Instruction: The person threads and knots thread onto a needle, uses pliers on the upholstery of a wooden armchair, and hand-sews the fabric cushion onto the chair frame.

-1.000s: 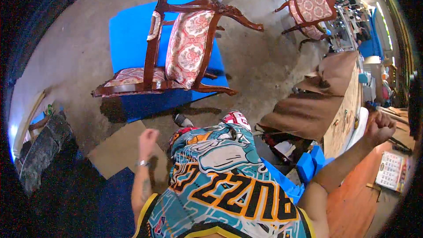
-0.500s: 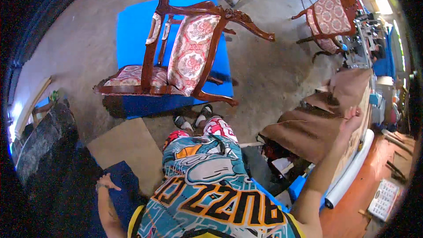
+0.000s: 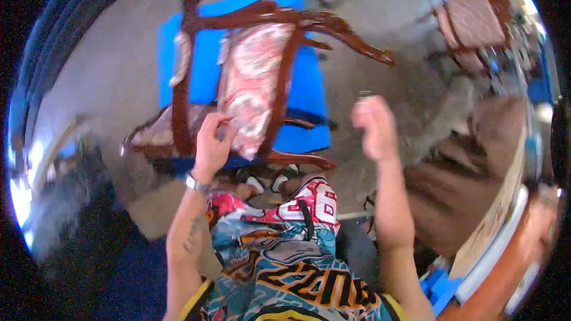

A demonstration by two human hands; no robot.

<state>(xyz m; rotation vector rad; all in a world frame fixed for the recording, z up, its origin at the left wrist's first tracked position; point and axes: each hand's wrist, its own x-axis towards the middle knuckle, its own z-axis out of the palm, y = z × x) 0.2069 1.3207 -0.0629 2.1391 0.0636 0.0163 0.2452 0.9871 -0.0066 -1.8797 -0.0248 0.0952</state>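
A carved dark-wood chair (image 3: 282,77) with pink-and-white floral upholstery lies tipped over before me on a blue mat (image 3: 238,7). Near the lower edge of its padded panel is my left hand (image 3: 213,142), fingers half curled, thumb and forefinger apart, nothing visible in it. Whether it touches the chair I cannot tell. To the right of the chair, my right hand (image 3: 376,128) is raised with its fingers closed. A small thin sliver shows above its fingertips, too blurred to name.
Another floral chair (image 3: 476,18) stands at the far right. Brown cloth (image 3: 476,154) is heaped over a board at the right, beside a white roll (image 3: 493,249). Dark sheeting (image 3: 71,220) lies at the left, next to tan cardboard (image 3: 148,208).
My left hand has come up from the dark blue material to the chair. My right hand has swung in from the brown cloth toward the middle. The view has shifted slightly and blurred.
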